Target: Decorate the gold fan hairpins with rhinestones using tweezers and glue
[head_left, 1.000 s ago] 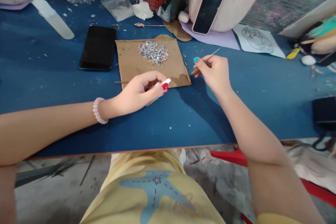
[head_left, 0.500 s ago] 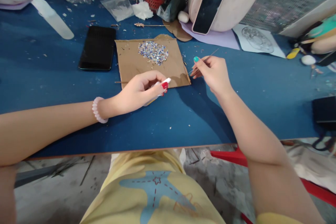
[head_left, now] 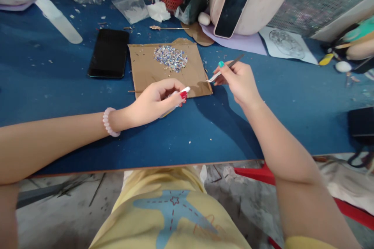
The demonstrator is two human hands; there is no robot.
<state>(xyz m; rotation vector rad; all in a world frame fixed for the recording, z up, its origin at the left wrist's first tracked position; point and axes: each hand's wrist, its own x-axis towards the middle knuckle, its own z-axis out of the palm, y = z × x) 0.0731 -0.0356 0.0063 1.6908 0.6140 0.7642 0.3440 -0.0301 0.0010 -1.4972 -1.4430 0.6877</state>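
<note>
My left hand (head_left: pixel 157 99) rests over the front edge of a cardboard sheet (head_left: pixel 143 72), its fingers curled and pinching. A thin brown stick (head_left: pixel 134 91) juts out on the wrist side of this grip; whatever sits at its other end is hidden by my fingers. A pale, yellowish edge (head_left: pixel 168 113) shows beneath the palm, too covered to name. My right hand (head_left: pixel 235 79) is closed on a pair of metal tweezers (head_left: pixel 214 77), tips pointing left over the cardboard's right edge. Small blue, white and iridescent chips (head_left: pixel 171 58) lie heaped on the cardboard.
A black phone (head_left: pixel 108 53) lies left of the cardboard. Behind it are a decorated stick (head_left: pixel 168 28), a plastic bag (head_left: pixel 131 9) and crumpled tissue (head_left: pixel 158 11). Another phone (head_left: pixel 235 4) leans against a pale bag (head_left: pixel 263 4). A white spatula-like tool (head_left: pixel 58 19) lies far left.
The tweezers have turned in my right hand, so their broad side now shows, and their tips sit slightly farther left. My left hand stays in place.
</note>
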